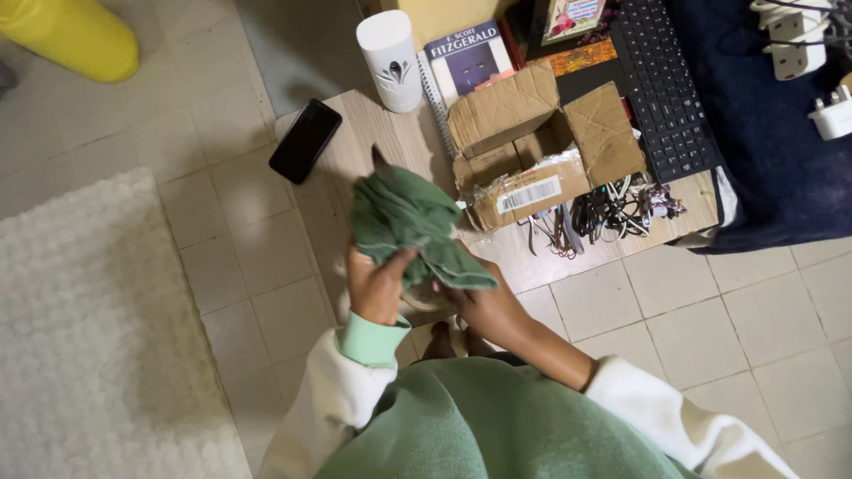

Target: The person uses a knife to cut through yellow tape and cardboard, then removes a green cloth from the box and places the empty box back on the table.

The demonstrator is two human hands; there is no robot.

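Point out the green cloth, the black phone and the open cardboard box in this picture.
green cloth (404, 217): head view, on the bunched middle, held in both hands.
black phone (305, 140): head view, centre of its dark face.
open cardboard box (530, 192): head view, on the front wall by the label.

Shot from a single camera on my head, looking almost straight down past my chest to the tiled floor (754, 310). A low wooden table (390, 142) fills the frame from centre to twelve o'clock, close below me, with a pale rug (89, 337) at nine o'clock. No second view overlaps it.
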